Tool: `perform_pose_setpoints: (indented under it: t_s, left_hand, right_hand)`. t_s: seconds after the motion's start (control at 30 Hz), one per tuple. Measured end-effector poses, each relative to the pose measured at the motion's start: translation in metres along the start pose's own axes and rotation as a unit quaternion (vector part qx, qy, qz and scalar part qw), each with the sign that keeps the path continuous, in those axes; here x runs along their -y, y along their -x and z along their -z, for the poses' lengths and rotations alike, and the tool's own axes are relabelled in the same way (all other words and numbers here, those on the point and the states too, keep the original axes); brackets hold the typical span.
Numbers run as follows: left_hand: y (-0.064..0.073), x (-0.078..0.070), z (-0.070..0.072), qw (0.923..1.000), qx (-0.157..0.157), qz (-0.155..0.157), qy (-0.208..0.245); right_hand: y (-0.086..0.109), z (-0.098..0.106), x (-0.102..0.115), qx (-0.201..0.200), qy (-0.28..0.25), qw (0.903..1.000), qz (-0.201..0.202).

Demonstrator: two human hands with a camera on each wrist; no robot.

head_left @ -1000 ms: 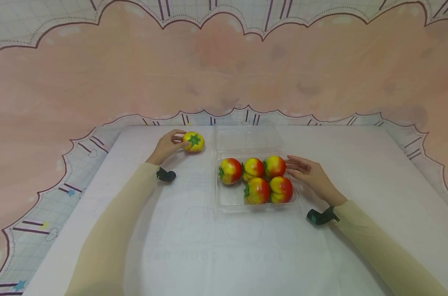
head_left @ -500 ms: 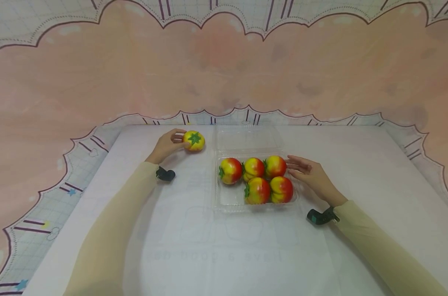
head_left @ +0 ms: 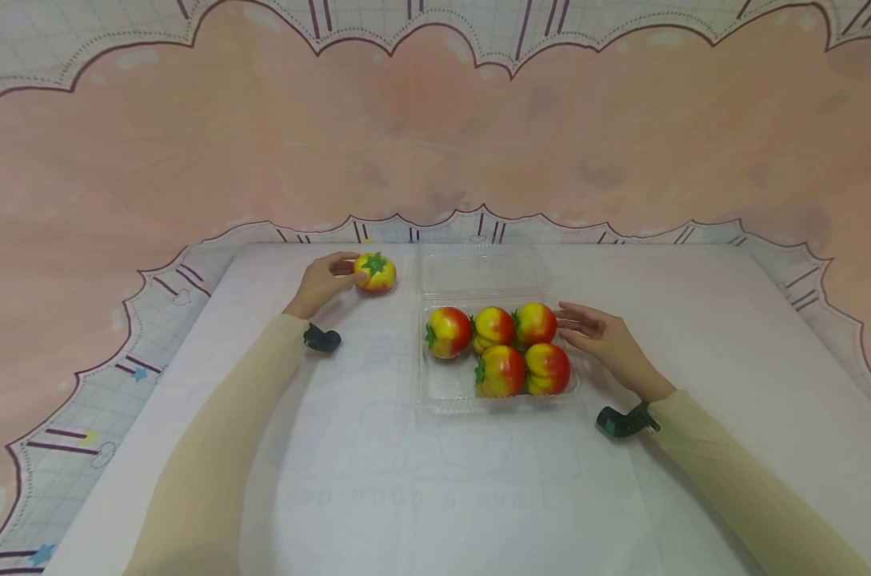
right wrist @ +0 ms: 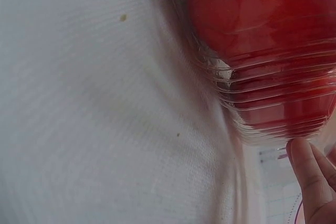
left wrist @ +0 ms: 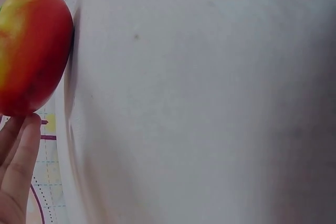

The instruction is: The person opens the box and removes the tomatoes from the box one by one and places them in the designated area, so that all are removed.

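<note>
My left hand (head_left: 323, 282) grips a yellow and red tomato (head_left: 375, 274) with a green star-shaped calyx, thumb on the near side and fingers behind. It is left of the clear plastic clamshell box. In the left wrist view, fingertips (left wrist: 32, 121) meet the red underside of the tomato (left wrist: 39, 51), close to the white surface. My right hand (head_left: 608, 342) rests its straight fingers at the right wall of the box (head_left: 445, 390). The right wrist view shows a fingertip (right wrist: 300, 148) at the ribbed wall (right wrist: 283, 85), with red tomatoes behind it.
Several red and yellow tomatoes (head_left: 500, 372) sit in the box in two rows, with a bare spot at its front left. The box's clear lid (head_left: 484, 270) lies open toward the back. A white cloth (head_left: 377, 512) covers the table, and a patterned curtain (head_left: 435, 144) hangs behind.
The tomato in my left hand has shifted slightly up and left, its calyx tilting a little toward the back. The right hand and the box have not moved.
</note>
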State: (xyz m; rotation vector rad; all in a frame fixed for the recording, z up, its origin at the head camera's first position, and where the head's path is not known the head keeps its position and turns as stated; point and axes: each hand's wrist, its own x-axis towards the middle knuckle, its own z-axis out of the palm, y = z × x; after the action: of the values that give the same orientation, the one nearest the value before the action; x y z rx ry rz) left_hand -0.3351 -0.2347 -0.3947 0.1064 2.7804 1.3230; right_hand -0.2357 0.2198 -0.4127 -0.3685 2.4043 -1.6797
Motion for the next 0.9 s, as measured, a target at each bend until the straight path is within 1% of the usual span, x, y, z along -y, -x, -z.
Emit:
perform_pose_setpoints:
  t_s: [0.2, 0.3, 0.47, 0.63, 0.8, 0.9]
  left_hand:
    - [0.001, 0.003, 0.001, 1.0000, -0.005, 0.002, -0.006]
    - [0.001, 0.005, 0.001, 1.0000, -0.003, 0.005, -0.004]
    - [0.000, 0.008, 0.002, 1.0000, 0.001, 0.003, -0.007]
    - [0.001, 0.008, 0.004, 0.9999, 0.002, -0.009, -0.010]
    - [0.001, 0.009, 0.005, 0.9998, 0.006, -0.017, -0.008]
    - [0.001, 0.010, 0.005, 0.9998, 0.007, -0.017, -0.006]
  right_hand:
    - [-0.001, 0.001, 0.000, 0.006, -0.002, 1.0000, -0.004]
    - [-0.002, 0.001, -0.004, 0.000, 0.005, 1.0000, -0.003]
    - [-0.003, 0.002, -0.010, -0.008, 0.015, 0.9999, 0.001]
    - [-0.002, 0.001, -0.004, -0.004, 0.013, 0.9999, 0.000]
    - [0.000, 0.001, 0.003, 0.002, 0.014, 0.9998, -0.017]
    - [0.000, 0.001, 0.002, 0.002, 0.015, 0.9997, -0.019]
